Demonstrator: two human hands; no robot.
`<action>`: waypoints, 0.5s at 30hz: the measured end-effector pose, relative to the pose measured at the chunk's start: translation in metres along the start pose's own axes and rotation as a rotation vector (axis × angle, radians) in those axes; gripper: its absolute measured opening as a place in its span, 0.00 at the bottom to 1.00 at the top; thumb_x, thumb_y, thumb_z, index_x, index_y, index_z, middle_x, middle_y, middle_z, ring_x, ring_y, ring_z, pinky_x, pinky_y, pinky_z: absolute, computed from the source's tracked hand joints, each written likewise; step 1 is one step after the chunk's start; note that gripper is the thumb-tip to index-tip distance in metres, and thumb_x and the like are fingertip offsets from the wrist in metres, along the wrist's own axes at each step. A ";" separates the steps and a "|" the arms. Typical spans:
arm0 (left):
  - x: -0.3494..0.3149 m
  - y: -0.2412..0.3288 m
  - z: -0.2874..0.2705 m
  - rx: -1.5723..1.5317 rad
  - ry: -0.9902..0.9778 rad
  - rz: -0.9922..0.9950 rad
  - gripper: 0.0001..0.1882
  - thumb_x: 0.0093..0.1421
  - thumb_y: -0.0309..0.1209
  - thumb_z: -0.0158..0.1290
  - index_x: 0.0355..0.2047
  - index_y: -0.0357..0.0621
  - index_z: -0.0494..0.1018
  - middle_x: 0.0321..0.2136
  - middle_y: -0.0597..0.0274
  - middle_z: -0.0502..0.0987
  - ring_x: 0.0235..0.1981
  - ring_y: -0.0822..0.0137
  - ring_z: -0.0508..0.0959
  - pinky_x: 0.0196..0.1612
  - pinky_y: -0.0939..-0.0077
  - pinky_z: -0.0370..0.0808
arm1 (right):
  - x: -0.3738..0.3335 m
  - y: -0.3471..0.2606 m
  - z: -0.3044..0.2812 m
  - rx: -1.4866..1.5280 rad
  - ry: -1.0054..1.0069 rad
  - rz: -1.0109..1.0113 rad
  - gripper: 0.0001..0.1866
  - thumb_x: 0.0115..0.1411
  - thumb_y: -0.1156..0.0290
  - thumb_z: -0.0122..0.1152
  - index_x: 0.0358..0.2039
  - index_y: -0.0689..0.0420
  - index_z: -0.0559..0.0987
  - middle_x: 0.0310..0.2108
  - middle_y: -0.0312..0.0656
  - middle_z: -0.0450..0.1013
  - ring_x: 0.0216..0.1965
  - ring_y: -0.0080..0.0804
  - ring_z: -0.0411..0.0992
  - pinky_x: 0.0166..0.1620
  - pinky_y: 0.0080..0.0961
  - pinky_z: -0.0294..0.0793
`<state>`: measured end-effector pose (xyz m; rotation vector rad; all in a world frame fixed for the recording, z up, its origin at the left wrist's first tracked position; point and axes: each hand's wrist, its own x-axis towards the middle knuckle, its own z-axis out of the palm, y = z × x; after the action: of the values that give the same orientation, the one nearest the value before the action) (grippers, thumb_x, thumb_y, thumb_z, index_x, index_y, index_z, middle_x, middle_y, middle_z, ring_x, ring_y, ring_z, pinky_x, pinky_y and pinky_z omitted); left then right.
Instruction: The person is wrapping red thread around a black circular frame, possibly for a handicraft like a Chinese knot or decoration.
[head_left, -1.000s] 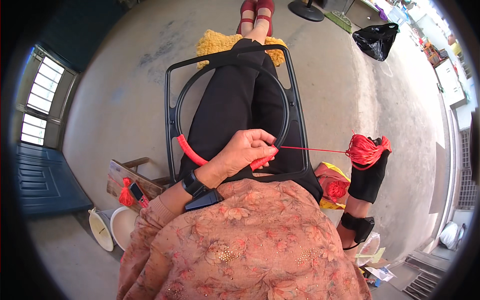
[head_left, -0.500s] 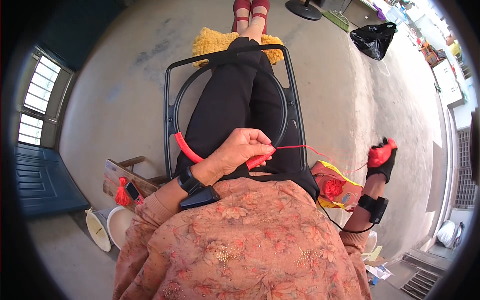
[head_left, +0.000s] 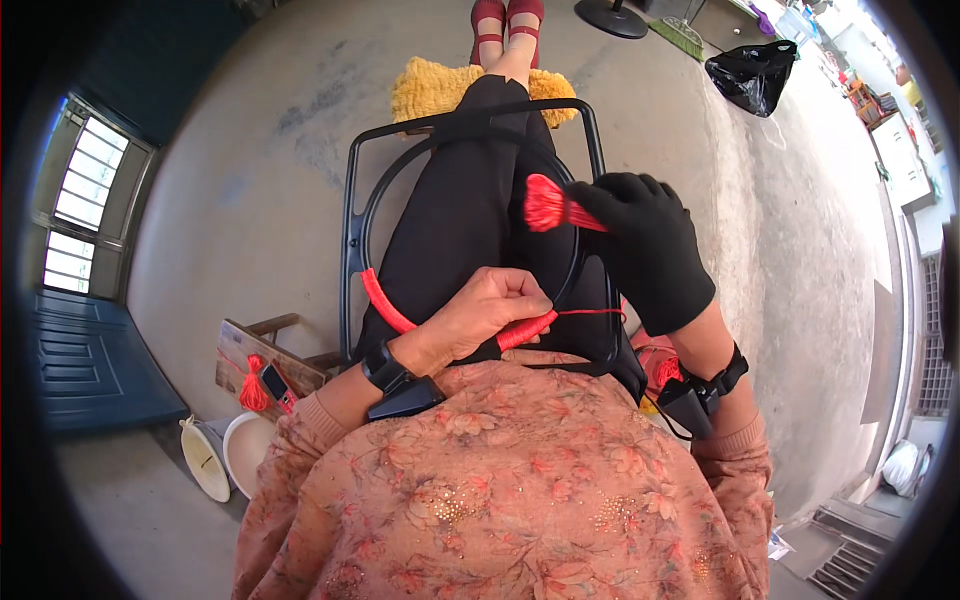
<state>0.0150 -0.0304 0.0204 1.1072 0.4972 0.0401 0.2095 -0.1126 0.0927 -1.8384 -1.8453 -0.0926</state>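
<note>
A black metal frame [head_left: 349, 215] with a round inner ring [head_left: 380, 190] lies across my lap. Red cord wound tightly round the ring forms a smooth sleeve [head_left: 381, 303] along its near side. My bare left hand [head_left: 490, 312] pinches the ring at the right end of this winding, the fingertips partly hiding the spot. From there a loose strand [head_left: 590, 311] runs right. Above the ring's right side, my right hand [head_left: 645, 245], in a black glove, grips a bundle of red cord [head_left: 556, 205] whose looped end sticks out leftward, slightly blurred.
At left a wooden stool [head_left: 240, 350] carries a red cord hank [head_left: 254, 385] and a phone [head_left: 277, 382], with white buckets [head_left: 247, 450] beside it. My feet rest past a yellow fluffy cushion [head_left: 430, 90]. A black plastic bag [head_left: 752, 78] lies at the far right.
My right hand has swung in from far right to above the ring, bringing the cord bundle along. The stretched strand has gone slack and shorter. My left hand keeps its pinch.
</note>
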 end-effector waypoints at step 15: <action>0.004 -0.011 -0.007 0.148 0.109 0.178 0.04 0.58 0.25 0.56 0.33 0.38 0.72 0.32 0.67 0.75 0.36 0.78 0.75 0.40 0.82 0.73 | 0.022 -0.005 0.027 0.137 -0.117 -0.272 0.23 0.40 0.68 0.66 0.41 0.53 0.76 0.40 0.40 0.72 0.46 0.42 0.68 0.52 0.35 0.65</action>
<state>0.0134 -0.0288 0.0068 1.2976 0.5040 0.2237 0.1979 -0.0817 0.0807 -1.5220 -2.1185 0.0450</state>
